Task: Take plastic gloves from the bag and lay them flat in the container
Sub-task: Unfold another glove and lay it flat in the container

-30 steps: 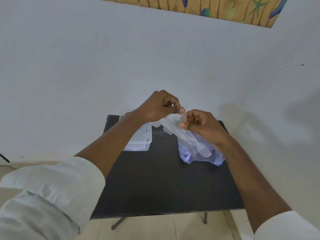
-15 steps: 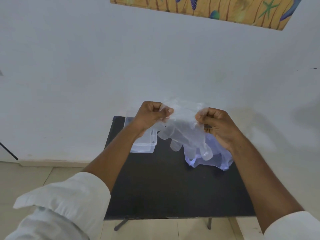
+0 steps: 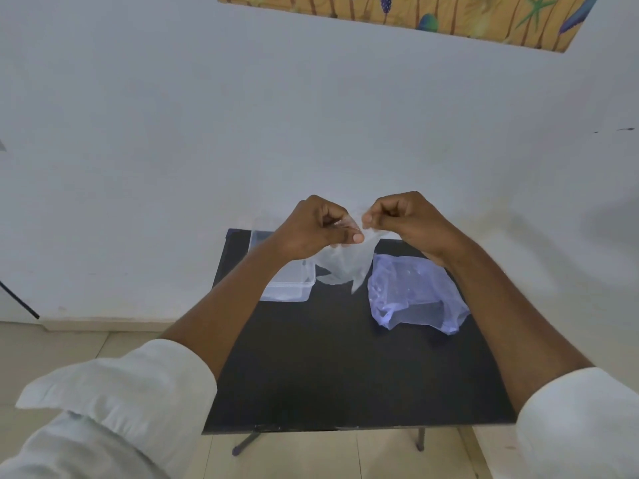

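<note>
**Operator:** I'm looking down at a small black folding table standing against a plain white wall, with a strip of a beach-themed picture running along the top edge.

**Second:** What are the hands doing?

**Operator:** Both are hovering above the table's far half. The left hand and right hand are curled nearly closed, each pinching the top edge of one clear plastic glove between thumb and forefinger. It's hanging between them, fingers downward, probably so it's spreading out before being laid flat.

**Second:** And the container?

**Operator:** The clear plastic container is sitting open at the far left, partly behind the left forearm. The crumpled bag is lying well to its right.

**Second:** Any labels?

**Operator:** I'm reading no writing or brand anywhere, though the film is blurry, so faint print could be escaping me.
</note>
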